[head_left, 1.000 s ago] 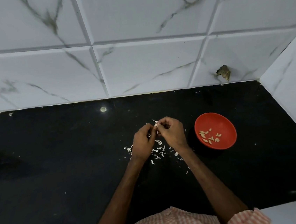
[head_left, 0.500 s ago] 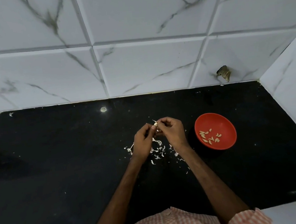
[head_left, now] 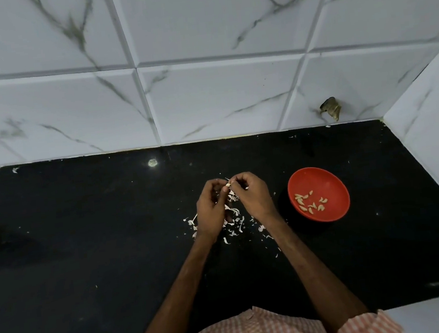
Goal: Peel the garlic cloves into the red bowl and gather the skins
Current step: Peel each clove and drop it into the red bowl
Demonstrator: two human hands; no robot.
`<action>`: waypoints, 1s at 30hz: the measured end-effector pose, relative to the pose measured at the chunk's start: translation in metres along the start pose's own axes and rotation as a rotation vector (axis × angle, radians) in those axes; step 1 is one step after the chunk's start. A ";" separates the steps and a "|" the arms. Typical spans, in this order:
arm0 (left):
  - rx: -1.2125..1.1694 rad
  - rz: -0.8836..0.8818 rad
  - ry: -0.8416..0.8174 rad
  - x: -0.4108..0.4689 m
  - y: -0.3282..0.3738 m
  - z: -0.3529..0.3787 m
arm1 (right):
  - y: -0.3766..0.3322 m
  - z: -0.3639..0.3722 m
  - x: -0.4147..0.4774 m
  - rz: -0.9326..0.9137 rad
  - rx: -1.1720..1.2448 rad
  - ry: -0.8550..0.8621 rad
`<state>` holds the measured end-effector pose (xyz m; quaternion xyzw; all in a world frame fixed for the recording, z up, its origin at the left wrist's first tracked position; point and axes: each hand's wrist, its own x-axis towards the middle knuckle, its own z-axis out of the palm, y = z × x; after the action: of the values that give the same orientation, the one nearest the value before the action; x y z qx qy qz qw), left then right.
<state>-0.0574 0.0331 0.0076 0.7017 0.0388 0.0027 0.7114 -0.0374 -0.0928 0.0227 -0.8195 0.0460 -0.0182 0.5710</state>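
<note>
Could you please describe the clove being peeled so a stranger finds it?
Left of the red bowl on the black countertop, the left hand and right hand meet over skins. The garlic clove is pinched between them; peeled ones lie in the bowl.

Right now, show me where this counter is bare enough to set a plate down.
The widest bare stretch of black counter lies left of the left hand, running to the tiled wall. A narrower strip lies between the red bowl and the right side wall. Crowded: the scattered skins under the right hand and left, which pinch a garlic clove.
</note>
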 end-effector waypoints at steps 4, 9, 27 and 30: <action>-0.128 -0.039 0.084 0.002 0.003 -0.001 | 0.003 0.001 0.002 0.034 0.039 -0.031; -0.225 -0.080 0.103 0.002 0.005 0.002 | 0.001 0.003 -0.002 0.019 0.044 -0.006; -0.169 0.028 0.005 -0.004 0.002 -0.002 | -0.011 -0.005 -0.001 -0.113 -0.279 -0.039; -0.147 0.062 0.028 -0.001 0.000 -0.004 | -0.013 -0.006 -0.001 -0.163 -0.382 -0.109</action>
<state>-0.0584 0.0368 0.0078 0.6484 0.0265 0.0372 0.7599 -0.0377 -0.0940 0.0371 -0.9137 -0.0485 -0.0110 0.4034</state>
